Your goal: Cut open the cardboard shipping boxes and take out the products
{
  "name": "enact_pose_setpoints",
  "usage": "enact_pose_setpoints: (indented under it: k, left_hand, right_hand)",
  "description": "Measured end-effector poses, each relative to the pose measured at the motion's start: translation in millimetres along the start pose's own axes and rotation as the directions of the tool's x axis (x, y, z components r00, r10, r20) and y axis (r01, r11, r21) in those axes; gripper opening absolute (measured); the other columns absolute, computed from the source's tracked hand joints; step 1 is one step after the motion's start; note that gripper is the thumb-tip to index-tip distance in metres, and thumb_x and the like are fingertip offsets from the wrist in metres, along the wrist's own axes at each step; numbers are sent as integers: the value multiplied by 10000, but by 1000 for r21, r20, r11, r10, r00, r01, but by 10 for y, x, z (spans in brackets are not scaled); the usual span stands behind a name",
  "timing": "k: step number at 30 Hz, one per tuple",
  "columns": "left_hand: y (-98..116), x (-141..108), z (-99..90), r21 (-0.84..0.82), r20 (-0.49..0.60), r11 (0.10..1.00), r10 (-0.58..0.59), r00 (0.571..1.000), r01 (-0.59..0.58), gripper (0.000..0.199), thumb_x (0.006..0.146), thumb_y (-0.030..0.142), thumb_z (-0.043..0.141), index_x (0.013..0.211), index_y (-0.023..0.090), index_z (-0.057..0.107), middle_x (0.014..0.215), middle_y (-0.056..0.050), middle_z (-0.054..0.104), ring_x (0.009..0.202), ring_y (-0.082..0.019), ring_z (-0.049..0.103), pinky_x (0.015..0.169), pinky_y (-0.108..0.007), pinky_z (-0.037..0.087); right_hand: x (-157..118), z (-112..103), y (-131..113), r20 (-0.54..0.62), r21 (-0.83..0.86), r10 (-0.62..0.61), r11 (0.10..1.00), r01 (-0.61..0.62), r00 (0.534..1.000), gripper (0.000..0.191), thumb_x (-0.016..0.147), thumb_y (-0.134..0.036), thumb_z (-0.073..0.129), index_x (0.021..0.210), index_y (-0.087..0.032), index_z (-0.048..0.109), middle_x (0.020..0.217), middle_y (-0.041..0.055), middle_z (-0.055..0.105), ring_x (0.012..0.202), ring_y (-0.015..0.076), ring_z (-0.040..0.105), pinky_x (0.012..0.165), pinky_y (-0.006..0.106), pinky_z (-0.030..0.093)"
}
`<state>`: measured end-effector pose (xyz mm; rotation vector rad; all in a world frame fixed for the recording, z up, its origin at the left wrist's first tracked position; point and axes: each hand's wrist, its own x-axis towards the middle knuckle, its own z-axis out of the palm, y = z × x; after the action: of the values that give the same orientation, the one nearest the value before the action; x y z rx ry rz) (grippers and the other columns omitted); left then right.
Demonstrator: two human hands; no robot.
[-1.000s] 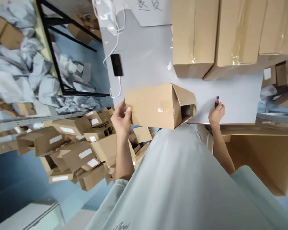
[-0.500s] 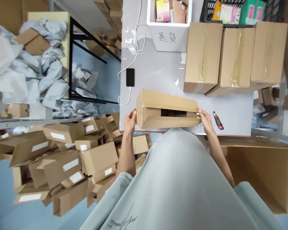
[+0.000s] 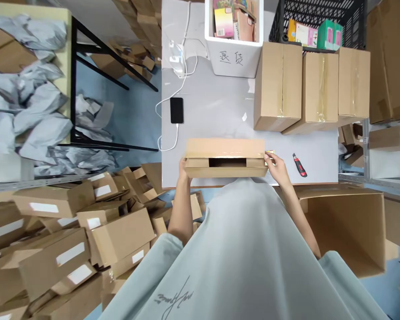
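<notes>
A long cardboard box lies across the front of the grey table. Its top flaps stand partly apart, and a dark gap shows between them. At the box's left end, my left hand grips the side, with its fingers mostly hidden behind the cardboard. My right hand holds the right end, thumb and fingers closed at the edge. A small yellow thing shows by the right fingertips, too small to make out. To the right of that hand lies a red and black utility knife.
Taped cartons stand at the back right, before a black crate. A white bin holds small packets. A phone on a cable lies left. Opened boxes heap on the floor; a large open carton stands right.
The box has turned level and tipped, so its far flap now faces up and the gap looks narrower. A yellow thing now shows by my right fingers. The view has shifted.
</notes>
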<state>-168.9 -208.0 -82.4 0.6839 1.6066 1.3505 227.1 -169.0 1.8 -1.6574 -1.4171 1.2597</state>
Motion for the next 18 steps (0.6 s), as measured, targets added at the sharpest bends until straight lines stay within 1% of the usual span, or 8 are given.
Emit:
enact_pose_setpoints:
  k: [2,4,6,8,10,13,15,18]
  left_hand:
    - [80,-28,-190,-33,-100,998,-50,994,47,694,1044,808,669,1202,137,754,1172,-132,842,1053,-226,809,998,-383,658]
    - [227,-106,-342,-42,-192,998,-52,980,44,738,998,848,694,1287,172,757,1359,-192,817,1210,-254,821,1093,-404,647]
    - [433,-231,-401,18,-232,999,35,972,-32,723,979,817,753,1366,206,755,1479,-194,779,1338,-292,794,1182,-457,624]
    - [672,-387,-325,118,-212,980,184,960,-162,672,990,761,792,1397,226,758,1484,-157,784,1388,-305,771,1241,-493,597]
    - [906,-559,-112,197,-149,936,323,935,-292,614,1025,712,784,1398,225,766,1456,-136,796,1405,-299,759,1277,-488,577]
    - [1182,-815,382,300,24,856,435,900,-421,517,1098,645,712,1408,235,769,1445,-122,800,1405,-283,754,1268,-471,584]
    - [1289,-965,741,367,182,770,490,852,-522,440,1131,577,684,1405,244,773,1447,-116,800,1414,-284,742,1268,-490,577]
    - [1330,-1141,1200,439,393,622,516,761,-648,366,1138,495,688,1400,254,772,1446,-115,802,1410,-299,737,1297,-539,535]
  right_hand:
    - [64,9,87,-10,0,13,1000,-13,1000,737,1008,-837,620,1368,-227,822,1458,155,812,1234,322,811,988,474,695]
    - [177,-48,218,-75,-87,107,990,-114,991,721,1081,-779,496,1408,-205,785,1468,160,803,1220,291,816,971,434,693]
    - [312,-134,388,-177,-218,220,942,-256,959,678,1105,-695,483,1415,-158,757,1457,195,798,1269,299,798,1039,439,666]
    - [432,-201,579,-253,-311,307,872,-377,918,615,1066,-619,612,1394,-116,743,1436,245,791,1356,344,756,1154,480,606]
    - [512,-215,769,-290,-362,380,806,-469,878,595,996,-537,757,1387,-90,722,1441,289,767,1419,389,714,1236,511,539]
    - [551,-123,1012,-320,-423,468,707,-566,824,641,909,-422,876,1407,-76,670,1513,327,692,1454,416,678,1243,503,524]
    - [541,-20,1139,-335,-450,493,665,-596,803,682,889,-386,899,1436,-83,627,1583,335,620,1493,421,632,1239,495,523]
    - [507,106,1285,-343,-473,486,649,-595,803,700,906,-340,880,1488,-111,564,1664,317,545,1585,408,517,1289,491,464]
